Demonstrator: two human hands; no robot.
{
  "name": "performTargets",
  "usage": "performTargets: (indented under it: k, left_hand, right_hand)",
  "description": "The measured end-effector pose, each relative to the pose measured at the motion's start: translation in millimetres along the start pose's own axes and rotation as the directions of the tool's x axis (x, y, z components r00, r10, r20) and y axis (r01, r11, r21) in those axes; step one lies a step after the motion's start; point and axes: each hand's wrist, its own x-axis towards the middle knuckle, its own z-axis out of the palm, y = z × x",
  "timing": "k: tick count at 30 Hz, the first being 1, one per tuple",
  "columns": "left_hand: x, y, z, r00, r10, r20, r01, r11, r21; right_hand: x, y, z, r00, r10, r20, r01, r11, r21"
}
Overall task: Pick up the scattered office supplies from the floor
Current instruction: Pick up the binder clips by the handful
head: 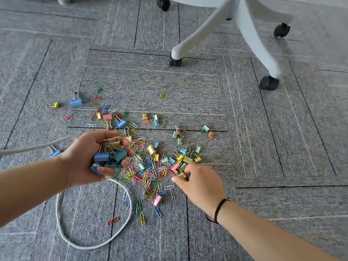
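From the head camera, the left hand [88, 157] sits at nine o'clock from the middle of the picture, palm up, its grip curled round a bunch of blue, dark green and gold metal binder clips [110, 156]. The right hand [199, 183] is at five o'clock, palm down, and its fingertips [176, 178] pinch a small gold binder clip [183, 176] at the edge of the pile. A dark cord bracelet [219, 209] goes round the right wrist.

Between the two hands lies a thick pile of coloured paper clips and small binder clips [150, 166] on the grey carpet floor [263, 147]. More clips are spread out toward eleven o'clock, such as a big light blue binder clip [75, 102] and a yellow binder clip [55, 105]. One yellow paper clip [161, 95] lies alone at twelve o'clock.

A white cord [62, 213] loops on the floor at seven o'clock, under the left arm. The white legs of a rolling chair [244, 27] with black wheels [269, 82] stand at one o'clock
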Motion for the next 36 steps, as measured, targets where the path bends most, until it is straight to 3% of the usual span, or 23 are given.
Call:
performTargets:
  k: [2, 3, 5, 6, 7, 9, 10, 14, 18, 20, 22, 24, 27, 29, 31, 33, 36]
  left_hand:
    - [-1, 0, -1, 1.000, -0.002, -0.017, 0.002, 1.000, -0.005]
    - [0, -1, -1, 1.000, -0.002, -0.023, 0.002, 1.000, -0.007]
    - [0, 0, -1, 1.000, -0.002, -0.024, 0.001, 1.000, -0.008]
    - [1, 0, -1, 1.000, -0.001, -0.021, 0.000, 1.000, -0.008]
    - [1, 0, -2, 1.000, 0.000, -0.019, 0.000, 1.000, -0.008]
    - [1, 1, -2, 1.000, 0.002, -0.025, -0.002, 1.000, -0.010]
    - [1, 1, -2, 0.999, 0.004, -0.032, -0.004, 1.000, -0.011]
    - [2, 1, -1, 0.999, 0.003, -0.039, -0.003, 1.000, -0.015]
    - [2, 1, -1, 1.000, 0.005, -0.022, -0.005, 1.000, -0.001]
    - [1, 1, -2, 1.000, 0.010, -0.019, -0.009, 1.000, 0.009]
    - [1, 0, -4, 1.000, 0.008, -0.013, -0.008, 1.000, 0.006]
    - [1, 0, -6, 1.000, 0.005, -0.008, -0.005, 1.000, -0.005]
    - [0, 0, -6, 1.000, 0.006, -0.013, -0.006, 1.000, -0.014]
    - [0, 0, -4, 1.000, 0.006, -0.015, -0.007, 1.000, -0.015]
    - [0, 0, -2, 1.000, 0.008, -0.012, -0.008, 1.000, -0.007]
    - [0, 0, -2, 1.000, 0.011, -0.008, -0.011, 1.000, 0.001]
    - [0, 0, -4, 1.000, 0.008, -0.002, -0.008, 1.000, -0.005]
  right_hand:
    - [2, 0, 1, 0.999, -0.027, 0.023, 0.027, 1.000, 0.013]
    - [3, 1, -1, 0.996, -0.039, 0.074, 0.032, 0.994, 0.103]
    - [7, 7, -11, 0.972, -0.047, 0.229, -0.069, 0.880, 0.471]
    - [8, 11, -20, 0.953, -0.015, 0.303, -0.205, 0.703, 0.681]
    - [9, 15, -28, 0.922, 0.017, 0.387, -0.352, 0.453, 0.819]
    - [7, 26, -41, 0.864, -0.048, 0.501, -0.502, -0.005, 0.865]
    - [6, 30, -45, 0.854, -0.110, 0.508, -0.518, -0.113, 0.848]
    - [4, 29, -55, 0.838, -0.340, 0.427, -0.525, -0.290, 0.800]
    - [5, 18, -59, 0.860, -0.304, 0.410, -0.504, -0.385, 0.773]
    - [7, 17, -58, 0.865, -0.209, 0.455, -0.501, -0.376, 0.779]
    - [11, 19, -56, 0.853, -0.085, 0.515, -0.515, -0.294, 0.805]
    - [15, 22, -55, 0.841, 0.038, 0.540, -0.536, -0.083, 0.840]
    - [20, 20, -49, 0.890, 0.143, 0.434, -0.455, 0.351, 0.818]
    - [22, 14, -45, 0.947, 0.111, 0.300, -0.302, 0.617, 0.727]
    - [23, 8, -36, 0.984, -0.035, 0.177, -0.070, 0.827, 0.557]
    - [23, 4, -25, 0.983, -0.147, 0.110, 0.097, 0.925, 0.368]
    - [24, 4, -14, 0.989, -0.148, 0.023, 0.140, 0.966, 0.217]
